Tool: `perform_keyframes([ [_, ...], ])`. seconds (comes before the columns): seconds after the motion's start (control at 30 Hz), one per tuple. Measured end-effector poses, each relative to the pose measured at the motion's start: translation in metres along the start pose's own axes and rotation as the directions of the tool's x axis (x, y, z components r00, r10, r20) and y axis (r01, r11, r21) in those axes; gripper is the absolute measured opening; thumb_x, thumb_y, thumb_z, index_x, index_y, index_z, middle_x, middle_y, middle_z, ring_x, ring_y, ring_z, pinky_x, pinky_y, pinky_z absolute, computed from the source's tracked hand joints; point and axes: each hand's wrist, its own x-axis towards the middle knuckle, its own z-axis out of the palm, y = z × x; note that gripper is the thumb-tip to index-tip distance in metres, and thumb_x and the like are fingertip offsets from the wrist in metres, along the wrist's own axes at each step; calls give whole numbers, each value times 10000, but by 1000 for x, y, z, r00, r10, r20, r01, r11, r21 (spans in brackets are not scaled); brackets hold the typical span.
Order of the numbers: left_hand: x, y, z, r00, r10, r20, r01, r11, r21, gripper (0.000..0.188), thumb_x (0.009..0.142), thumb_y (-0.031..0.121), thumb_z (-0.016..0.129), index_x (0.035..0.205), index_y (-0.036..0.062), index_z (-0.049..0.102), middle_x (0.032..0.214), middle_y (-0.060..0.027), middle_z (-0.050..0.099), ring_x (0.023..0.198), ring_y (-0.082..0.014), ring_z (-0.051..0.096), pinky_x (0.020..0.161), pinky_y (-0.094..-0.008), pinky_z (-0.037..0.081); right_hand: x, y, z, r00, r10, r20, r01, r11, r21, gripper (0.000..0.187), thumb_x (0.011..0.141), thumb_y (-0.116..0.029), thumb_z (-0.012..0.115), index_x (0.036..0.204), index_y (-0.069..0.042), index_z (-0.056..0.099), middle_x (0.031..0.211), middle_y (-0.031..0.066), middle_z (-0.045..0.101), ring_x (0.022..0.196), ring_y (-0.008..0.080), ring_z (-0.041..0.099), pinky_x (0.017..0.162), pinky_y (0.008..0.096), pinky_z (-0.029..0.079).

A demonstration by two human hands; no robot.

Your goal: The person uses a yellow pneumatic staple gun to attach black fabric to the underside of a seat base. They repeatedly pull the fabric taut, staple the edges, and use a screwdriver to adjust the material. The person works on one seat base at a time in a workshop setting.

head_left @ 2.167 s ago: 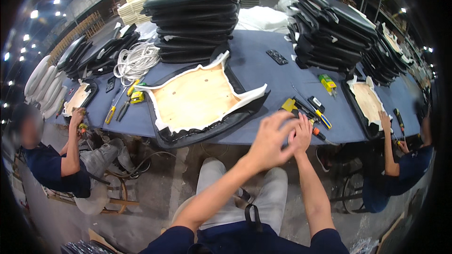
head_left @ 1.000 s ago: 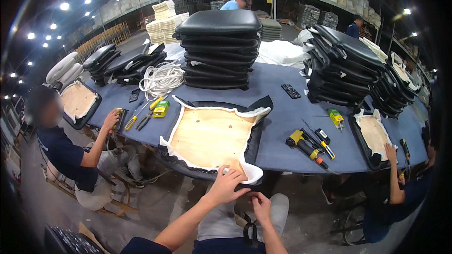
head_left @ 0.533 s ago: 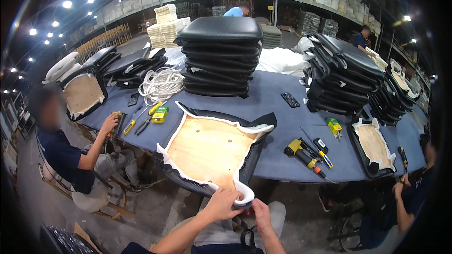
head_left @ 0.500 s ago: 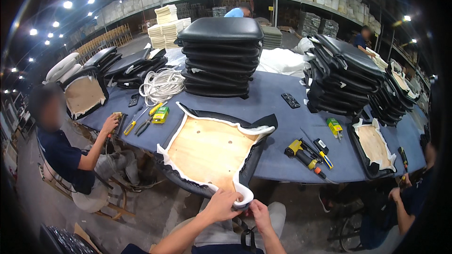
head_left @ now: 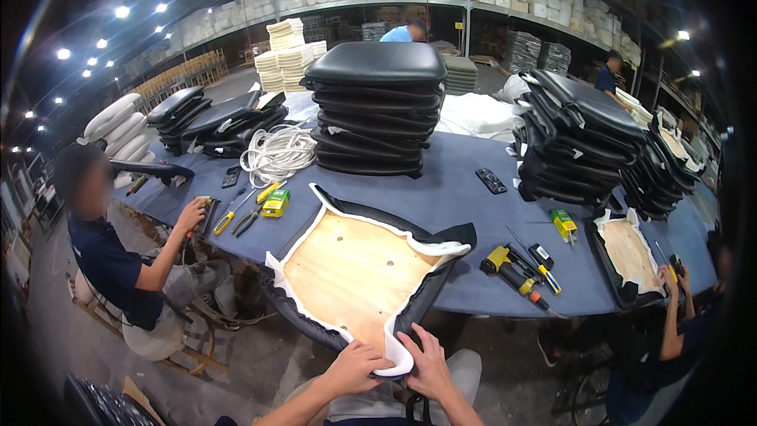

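Observation:
An upside-down seat cushion lies partly on the table, its near corner jutting over the edge toward me. Its pale wooden board is ringed by white padding and a black cover. At that near corner my left hand is closed on the padded rim, thumb reaching inward. On the corner's other side my right hand grips the black cover, fingers bent over its edge. The undersides of both grips are hidden.
A yellow-black staple gun and a screwdriver lie right; pliers and a green-yellow box lie left. Black cushions are stacked behind, beside coiled white cord. Co-workers sit at left and right.
My right hand has moved from below the corner up onto the black cover. My left hand stays at the rim. The left co-worker's cushion has tipped from showing its board.

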Motion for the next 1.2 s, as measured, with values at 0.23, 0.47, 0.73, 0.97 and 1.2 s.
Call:
perform_keyframes([
  [0.23,-10,5,-22,983,-43,-181,38,999,-31,679,695,264,959,1340,229,750,1259,-35,682,1282,-279,622,1168,-496,437,36,8,-7,951,-209,227,251,952,-174,1097,667,-94,895,1676,-239,491,1760,178,371,1608,463,353,1250,615,354],
  [0.47,-18,-31,0,988,101,-116,-97,995,39,537,751,198,922,1254,160,737,1271,-33,695,1311,-278,622,1223,-517,432,53,8,-17,879,-362,309,418,898,-136,872,721,-86,895,1529,-264,620,1713,144,452,1591,418,400,1206,575,429],
  [0.73,-19,-24,6,979,79,-190,-92,994,-60,419,767,156,901,1153,118,741,1124,-37,734,1152,-260,684,1099,-472,501,28,5,-45,887,-389,248,397,918,20,608,679,-72,911,1249,-242,780,1607,126,557,1521,378,495,1136,512,503],
  [0.97,26,17,-19,996,-61,72,66,996,-66,533,908,412,872,1306,110,685,997,-123,769,921,-345,755,863,-474,574,33,3,-73,944,-324,66,319,945,67,461,706,-14,818,1130,-195,822,1372,100,653,1300,362,612,1061,475,524],
  [1.2,106,13,-40,971,-15,-240,6,999,-41,434,885,389,895,1215,120,816,796,-190,761,710,-394,762,644,-474,600,69,-31,-102,897,-48,-439,230,898,374,472,886,66,691,1335,-74,721,1456,154,662,1424,345,585,1213,461,440],
])
